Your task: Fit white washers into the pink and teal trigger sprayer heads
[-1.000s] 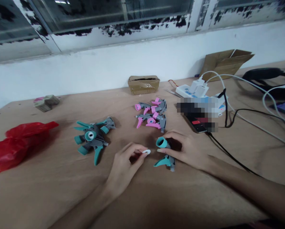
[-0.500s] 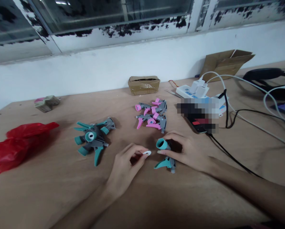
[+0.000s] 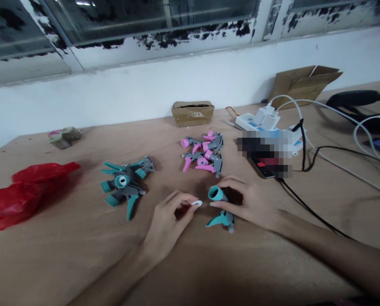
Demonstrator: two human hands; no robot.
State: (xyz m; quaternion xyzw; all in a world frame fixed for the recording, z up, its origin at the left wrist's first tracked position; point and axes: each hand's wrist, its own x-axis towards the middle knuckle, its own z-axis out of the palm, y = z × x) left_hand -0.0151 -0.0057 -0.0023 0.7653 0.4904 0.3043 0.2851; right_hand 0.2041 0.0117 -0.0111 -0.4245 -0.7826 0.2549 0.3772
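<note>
Head view, ring [image 3: 200,203], between left fingertips [image 3: 189,212]

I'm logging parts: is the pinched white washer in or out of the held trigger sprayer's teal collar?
Out: the left hand pinches the white washer apart from the teal collar.

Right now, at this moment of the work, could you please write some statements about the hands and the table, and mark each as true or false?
1. The left hand pinches a white ring. True.
2. The right hand holds a pink-and-gray sprayer head. False: it holds a teal-and-gray sprayer head.
3. The white ring sits inside the held head's cap. False: it is apart from the cap.
4. A small cardboard box stands near the wall. True.
5. The red plastic bag lies between the two hands. False: it lies to the left of the left hand.
</note>
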